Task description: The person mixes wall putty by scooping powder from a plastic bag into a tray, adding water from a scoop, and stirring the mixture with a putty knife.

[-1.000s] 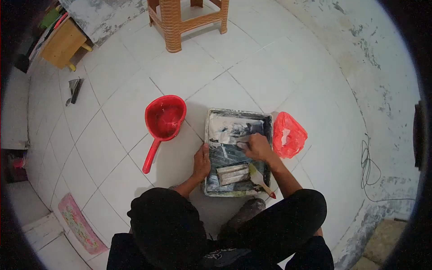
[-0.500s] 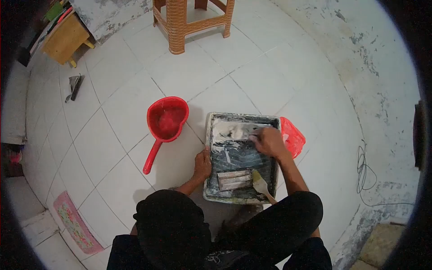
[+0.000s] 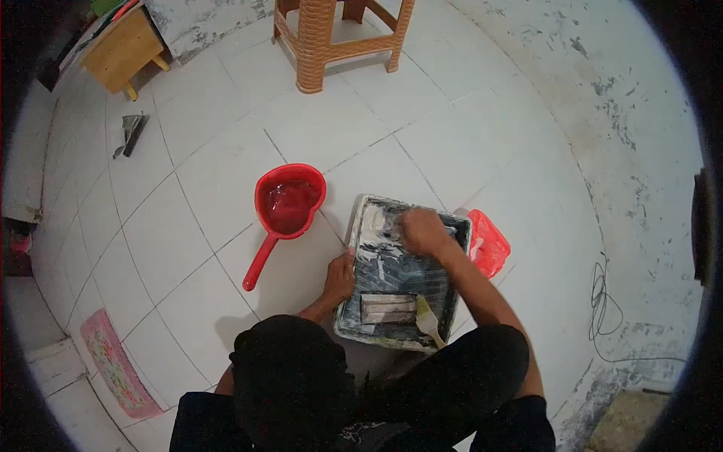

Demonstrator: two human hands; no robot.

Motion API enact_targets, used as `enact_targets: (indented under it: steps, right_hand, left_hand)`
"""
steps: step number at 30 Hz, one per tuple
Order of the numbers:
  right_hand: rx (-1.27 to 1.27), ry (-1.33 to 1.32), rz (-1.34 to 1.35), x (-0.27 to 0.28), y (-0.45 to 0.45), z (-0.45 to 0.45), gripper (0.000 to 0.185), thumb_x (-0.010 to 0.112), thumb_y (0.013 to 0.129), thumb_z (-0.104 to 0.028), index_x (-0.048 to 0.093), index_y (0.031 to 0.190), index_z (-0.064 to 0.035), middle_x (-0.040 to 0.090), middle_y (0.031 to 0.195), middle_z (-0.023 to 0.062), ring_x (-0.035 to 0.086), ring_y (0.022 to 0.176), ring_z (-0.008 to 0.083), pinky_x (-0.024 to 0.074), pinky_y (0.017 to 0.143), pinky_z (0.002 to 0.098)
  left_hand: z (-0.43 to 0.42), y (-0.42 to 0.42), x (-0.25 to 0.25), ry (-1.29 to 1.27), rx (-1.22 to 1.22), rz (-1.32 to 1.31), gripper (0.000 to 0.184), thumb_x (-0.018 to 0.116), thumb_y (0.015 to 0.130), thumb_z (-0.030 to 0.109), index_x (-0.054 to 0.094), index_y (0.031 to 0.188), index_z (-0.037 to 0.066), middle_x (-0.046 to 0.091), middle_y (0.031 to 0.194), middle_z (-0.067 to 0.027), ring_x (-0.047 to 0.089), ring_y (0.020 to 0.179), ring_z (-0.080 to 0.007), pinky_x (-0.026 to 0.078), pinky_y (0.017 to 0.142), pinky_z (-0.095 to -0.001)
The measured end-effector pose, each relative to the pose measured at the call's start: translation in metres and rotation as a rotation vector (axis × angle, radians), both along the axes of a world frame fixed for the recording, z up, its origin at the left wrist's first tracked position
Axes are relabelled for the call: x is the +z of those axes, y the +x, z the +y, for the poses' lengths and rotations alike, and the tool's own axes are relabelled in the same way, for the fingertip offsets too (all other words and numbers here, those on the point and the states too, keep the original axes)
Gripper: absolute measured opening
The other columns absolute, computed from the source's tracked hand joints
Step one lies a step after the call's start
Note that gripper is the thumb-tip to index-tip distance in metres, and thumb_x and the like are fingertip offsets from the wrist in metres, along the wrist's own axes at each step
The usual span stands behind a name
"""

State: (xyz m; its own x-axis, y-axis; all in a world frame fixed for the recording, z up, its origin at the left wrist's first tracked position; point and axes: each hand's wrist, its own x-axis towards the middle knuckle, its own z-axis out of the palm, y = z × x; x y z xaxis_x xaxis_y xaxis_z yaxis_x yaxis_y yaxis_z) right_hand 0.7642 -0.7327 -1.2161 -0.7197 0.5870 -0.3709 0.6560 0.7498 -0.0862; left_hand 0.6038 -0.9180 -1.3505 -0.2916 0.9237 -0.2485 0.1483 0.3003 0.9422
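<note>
A black paint tray, its rim smeared with white, lies on the floor before me. My left hand grips its left edge. My right hand is closed over the far end of the tray, at the white paste; whatever its fingers hold is hidden beneath them. Nearer to me in the tray are a flat block with pale strips and a paintbrush, whose handle slants toward my knee.
Left of the tray stands a red dipper with liquid in it. A red plastic bag touches the tray's right side. Farther off are a brown stool, a small wooden table, a scraper-like tool, a pink mat and a thin cable.
My right hand has moved left across the paste. The tray has turned slightly clockwise, with my left hand still at its edge. The whole view has shifted a little.
</note>
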Motion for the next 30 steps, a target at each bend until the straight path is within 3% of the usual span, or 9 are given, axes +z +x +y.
enact_targets:
  steps: [2,6,12,14,19,21,28,30]
  right_hand:
    - [0.063,-0.01,-0.032,0.027,-0.035,0.013,0.02,0.067,0.08,-0.02,0.07,0.092,-0.0034,0.07,0.086,0.0192,0.07,0.085,0.0364,0.0559,0.073,0.0489]
    - [0.284,0.041,0.012,0.026,-0.083,0.017,0.019,0.069,0.077,-0.015,0.071,0.091,-0.0025,0.072,0.093,0.0181,0.071,0.092,0.0319,0.057,0.075,0.0461]
    - [0.22,-0.122,-0.213,0.033,-0.149,0.031,0.021,0.07,0.076,-0.011,0.071,0.094,-0.001,0.072,0.1,0.0183,0.07,0.1,0.0323,0.0574,0.081,0.0441]
    - [0.201,-0.124,-0.212,0.027,-0.166,0.037,0.022,0.071,0.075,-0.011,0.071,0.096,-0.0022,0.072,0.101,0.0178,0.07,0.1,0.0325,0.0574,0.082,0.0441]
    - [0.195,-0.132,-0.179,0.021,-0.181,0.03,0.03,0.073,0.073,-0.01,0.07,0.103,-0.007,0.071,0.102,0.0169,0.07,0.101,0.0326,0.0575,0.083,0.0442]
    - [0.187,-0.137,-0.182,0.025,-0.179,0.027,0.033,0.072,0.074,-0.01,0.068,0.107,-0.0098,0.071,0.104,0.0161,0.069,0.102,0.0326,0.0573,0.083,0.044]
    - [0.162,-0.05,-0.081,0.032,-0.17,0.017,0.031,0.072,0.074,-0.01,0.068,0.104,-0.0082,0.07,0.103,0.0154,0.069,0.101,0.0318,0.0572,0.081,0.0441]
    - [0.17,-0.073,-0.069,0.035,-0.172,0.015,0.03,0.072,0.073,-0.009,0.068,0.103,-0.0073,0.07,0.101,0.0153,0.069,0.101,0.0318,0.057,0.081,0.0444]
  left_hand:
    - [0.001,-0.002,0.02,-0.097,-0.07,-0.058,0.061,0.03,0.108,0.041,0.063,0.098,-0.009,0.067,0.089,-0.0266,0.065,0.087,-0.0348,0.046,0.084,-0.0459]
    - [0.001,-0.001,-0.005,-0.022,-0.084,0.092,0.06,0.031,0.108,0.04,0.063,0.098,-0.009,0.066,0.091,-0.0284,0.064,0.088,-0.0397,0.046,0.085,-0.0461]
    - [0.0,0.0,0.011,-0.063,-0.138,0.117,0.056,0.032,0.108,0.038,0.057,0.09,-0.009,0.059,0.081,-0.0299,0.058,0.08,-0.0458,0.043,0.077,-0.0524]
    - [0.002,0.004,0.015,0.018,-0.026,0.103,0.058,0.035,0.108,0.036,0.051,0.075,-0.009,0.05,0.067,-0.0317,0.055,0.069,-0.0488,0.039,0.065,-0.0538]
    - [0.003,0.005,0.028,0.069,0.036,0.105,0.055,0.039,0.107,0.032,0.053,0.075,-0.01,0.052,0.066,-0.0328,0.056,0.066,-0.0509,0.04,0.063,-0.0554]
    - [0.004,0.002,0.027,-0.037,-0.079,0.127,0.053,0.039,0.107,0.032,0.055,0.076,-0.009,0.053,0.067,-0.0318,0.057,0.067,-0.051,0.04,0.063,-0.0561]
    - [0.005,0.004,0.026,-0.11,-0.115,0.133,0.052,0.039,0.107,0.033,0.056,0.08,-0.009,0.055,0.069,-0.0323,0.057,0.068,-0.0523,0.04,0.063,-0.057]
    - [0.005,0.006,0.027,0.052,-0.014,0.148,0.052,0.039,0.107,0.033,0.057,0.08,-0.008,0.055,0.069,-0.0326,0.056,0.068,-0.0526,0.039,0.063,-0.057]
